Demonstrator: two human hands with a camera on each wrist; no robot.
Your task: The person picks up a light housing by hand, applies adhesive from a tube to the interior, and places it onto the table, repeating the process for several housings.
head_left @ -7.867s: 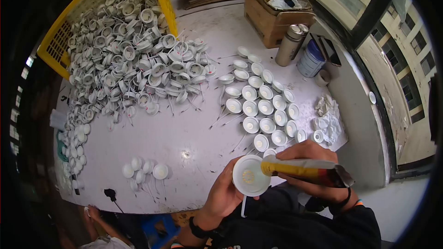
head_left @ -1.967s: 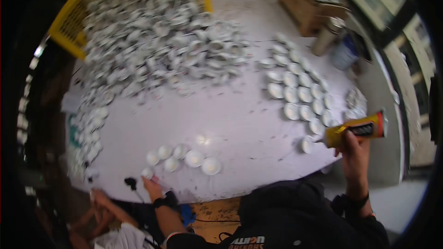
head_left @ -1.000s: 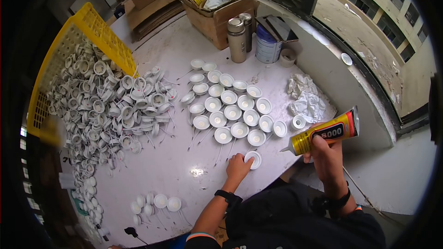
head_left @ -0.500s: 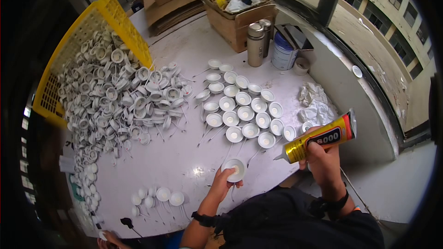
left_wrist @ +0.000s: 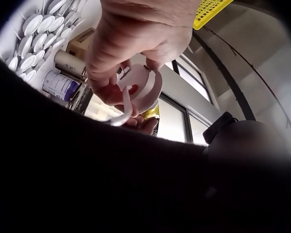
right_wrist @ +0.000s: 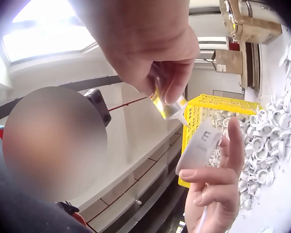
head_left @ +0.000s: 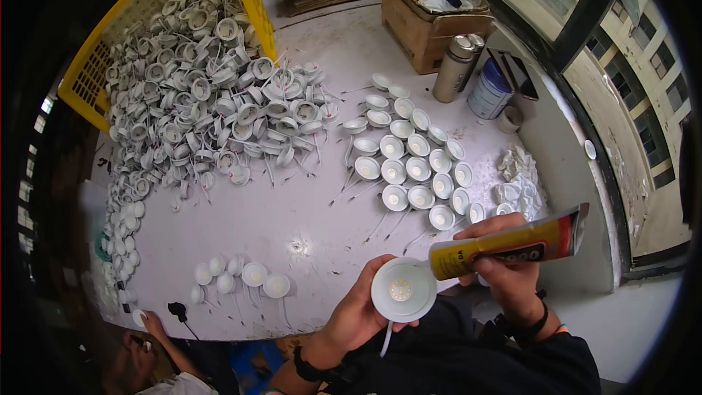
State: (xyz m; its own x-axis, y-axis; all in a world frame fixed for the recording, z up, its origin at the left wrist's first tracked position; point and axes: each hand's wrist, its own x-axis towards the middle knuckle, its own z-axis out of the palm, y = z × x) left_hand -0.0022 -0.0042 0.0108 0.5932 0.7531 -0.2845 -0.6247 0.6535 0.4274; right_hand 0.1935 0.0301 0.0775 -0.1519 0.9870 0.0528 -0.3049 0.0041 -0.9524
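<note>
"000" on tube [head_left: 523, 243], "E" on lamp [right_wrist: 198, 151]

Your left hand [head_left: 354, 316] holds a round white lamp cup [head_left: 404, 292], left of the yellow-and-black tube [head_left: 508, 246] in your right hand [head_left: 514, 287]. Ahead of both, rows of white lamp cups [head_left: 418, 168] stand on the pale worktop [head_left: 292, 208]. Left of your left hand lies a smaller white cup group [head_left: 254, 273]; beyond it, a white housing heap [head_left: 201, 90] in and before a yellow plastic basket [head_left: 256, 11].

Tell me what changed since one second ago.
The left hand has lifted a lamp off the table and brought it close to the tube; contact is unclear. The right hand keeps gripping the tube; the basket and lamp pile stay put.
</note>
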